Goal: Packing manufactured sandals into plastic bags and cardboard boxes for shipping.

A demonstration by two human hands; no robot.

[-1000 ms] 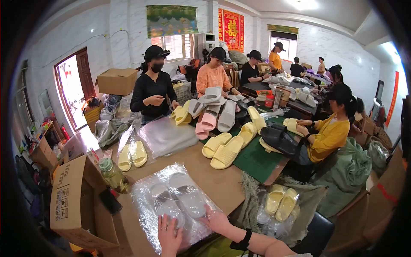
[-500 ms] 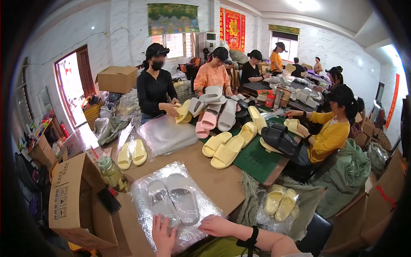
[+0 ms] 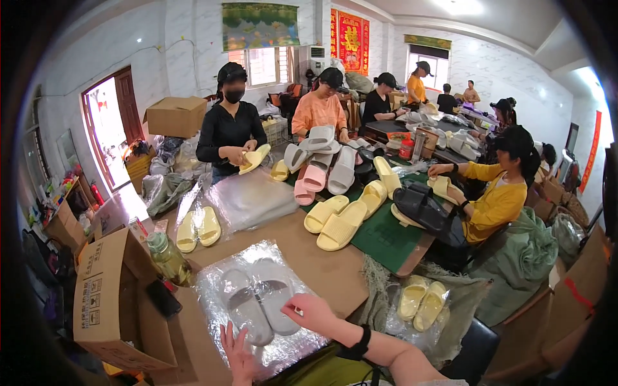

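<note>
At far left, an open cardboard box (image 3: pixel 96 302) is sitting on the table's edge, with a lidded bottle of yellowish liquid (image 3: pixel 168 257) and a dark phone (image 3: pixel 163 300) standing and lying just beside it. Beyond them, a pair of yellow slides (image 3: pixel 198 229) is resting on the table. Now the middle: the left hand (image 3: pixel 238 354) is spreading its fingers at the near left corner of a clear plastic bag (image 3: pixel 215 293), just beside a heel. The gray slides (image 3: pixel 248 309) are lying side by side on that glossy film (whether any film is covering them is hard to tell), straight ahead of both hands, their long axis running away from the person and leaning left at the far end, straps on the far half. The right hand (image 3: pixel 310 312) is hovering over the near half of the right-hand slide, coming across from the right; it's the nearer one to that slide, while the left is nearer the other heel. Its thumb and fingertips are closing up together, but I can't tell whether they're pinching any film. Farther right, loose yellow slides (image 3: pixel 342 226) are lying by a green mat (image 3: pixel 386 251), and bagged yellow slides (image 3: pixel 421 302) are sitting on a woven sack (image 3: pixel 467 296).
</note>
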